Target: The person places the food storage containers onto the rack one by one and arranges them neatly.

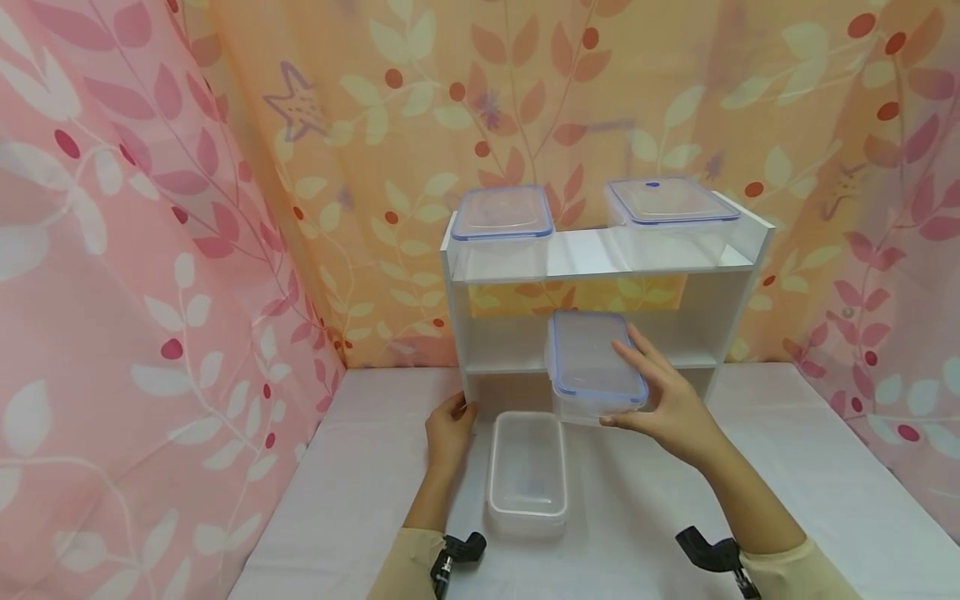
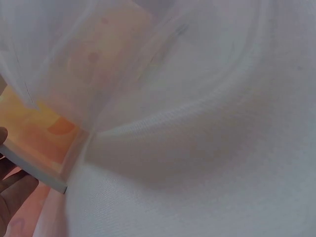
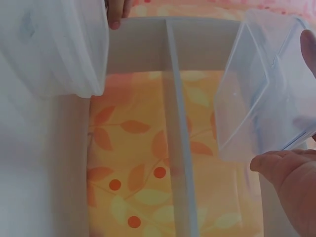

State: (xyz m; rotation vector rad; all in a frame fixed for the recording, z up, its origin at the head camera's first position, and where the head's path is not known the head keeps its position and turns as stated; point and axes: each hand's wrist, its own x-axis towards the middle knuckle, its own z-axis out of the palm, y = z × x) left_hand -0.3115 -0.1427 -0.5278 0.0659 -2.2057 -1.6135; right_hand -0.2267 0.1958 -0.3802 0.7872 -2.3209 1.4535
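My right hand point(image 1: 671, 412) holds a clear plastic food container point(image 1: 592, 354) with a blue-edged lid, thumb at its near end and fingers on its right side. It is tilted in front of the lower openings of a white shelf unit point(image 1: 581, 260). At the unit's lower left, my left hand point(image 1: 450, 433) grips the front edge of the side panel; in the left wrist view, fingers point(image 2: 19, 190) lie against that panel point(image 2: 37, 173). Between my hands, a clear container point(image 1: 527, 525) without a blue lid stands on the table. The right wrist view shows the held container point(image 3: 242, 94) beside the middle shelf board point(image 3: 180, 118).
Two more blue-lidded containers stand on top of the unit, one at the left point(image 1: 502, 215) and one at the right point(image 1: 671, 202). A white cloth covers the table point(image 1: 360, 500). Patterned curtains point(image 1: 337, 208) hang behind and at both sides.
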